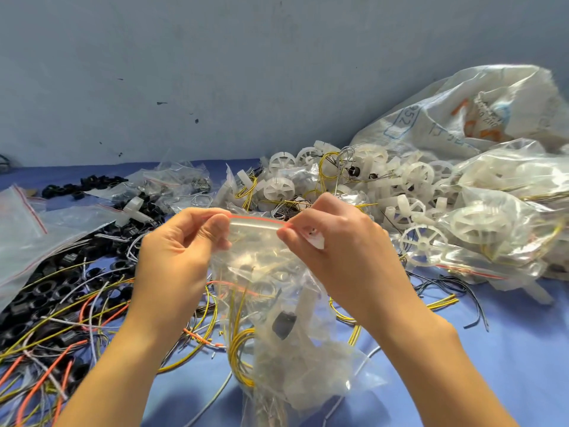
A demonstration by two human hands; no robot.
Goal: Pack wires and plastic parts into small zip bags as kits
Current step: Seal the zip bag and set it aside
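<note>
A small clear zip bag [261, 248] with a red strip along its top hangs in the air at the frame's centre. My left hand [181, 251] pinches the left end of the strip. My right hand [341, 241] pinches the right end. Through the plastic I see yellow wires [238, 349], a black plastic part [284, 325] and white plastic pieces. More filled clear bags [308, 374] lie under it on the blue cloth.
Loose yellow, orange, grey and black wires with black rings [55, 300] cover the left. Empty zip bags [27, 229] lie far left. White plastic wheels [385, 186] pile up behind, beside filled bags [498, 223] and a big white sack [480, 115]. A blue wall stands behind.
</note>
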